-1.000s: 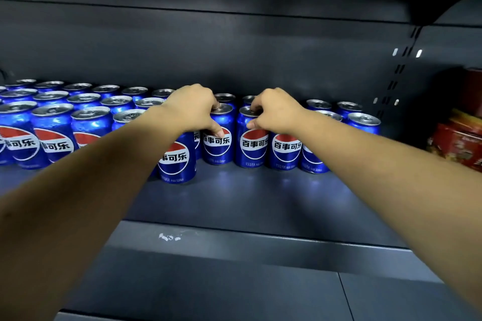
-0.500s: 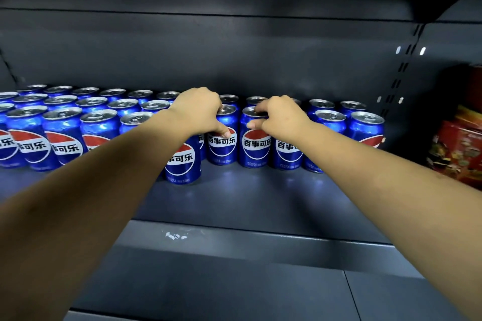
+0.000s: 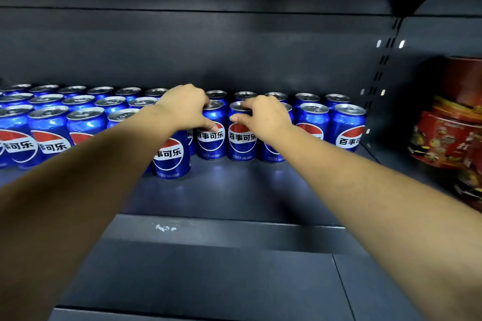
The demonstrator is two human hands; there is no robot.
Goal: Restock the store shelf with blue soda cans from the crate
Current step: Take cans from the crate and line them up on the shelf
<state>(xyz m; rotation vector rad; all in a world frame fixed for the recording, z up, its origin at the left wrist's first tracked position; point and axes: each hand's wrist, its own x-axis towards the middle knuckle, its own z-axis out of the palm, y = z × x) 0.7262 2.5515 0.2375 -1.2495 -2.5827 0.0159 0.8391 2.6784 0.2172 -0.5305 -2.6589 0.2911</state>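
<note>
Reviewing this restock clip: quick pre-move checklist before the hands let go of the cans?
1. Left hand grips a can top: ok.
2. Right hand grips its can: ok.
3. Both cans upright, labels forward: ok.
4. Front row flush: not ok, one can stands forward of the line.
5. Bare shelf in front: ok.
6. Crate stock: cannot tell, out of view.

Both hands (image 3: 184, 109) (image 3: 266, 116) atop adjacent blue cans (image 3: 211, 135) (image 3: 242, 138) on dark shelf (image 3: 234, 190).
</note>
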